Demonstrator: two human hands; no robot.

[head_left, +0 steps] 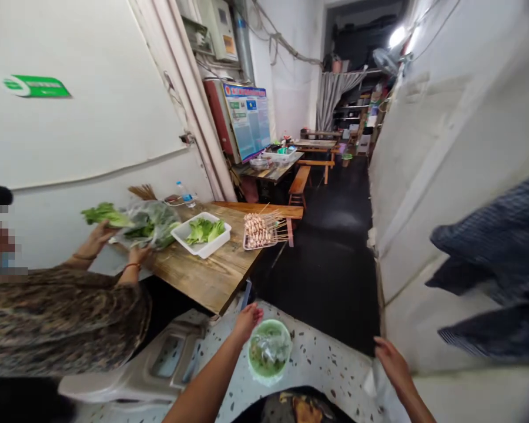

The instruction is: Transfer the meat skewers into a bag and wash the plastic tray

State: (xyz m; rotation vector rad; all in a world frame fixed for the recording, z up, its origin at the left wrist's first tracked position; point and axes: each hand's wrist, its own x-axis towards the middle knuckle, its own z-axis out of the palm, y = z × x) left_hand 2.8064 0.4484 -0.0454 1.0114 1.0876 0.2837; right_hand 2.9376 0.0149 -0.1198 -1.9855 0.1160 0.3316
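My left hand is above the floor, just up and left of a round green bin with clear plastic in it. Its fingers are loosely bent and nothing shows in them. My right hand reaches forward near the right wall, fingers extended, holding nothing. Ahead of my left hand is a wooden table. On it are a white tray of lettuce leaves and, at the right corner, a tray of meat skewers.
On the left, a person in a patterned top handles lettuce and a plastic bag. A grey plastic stool stands by the table. Wooden benches and further tables line the passage. Dark cloth hangs on the right.
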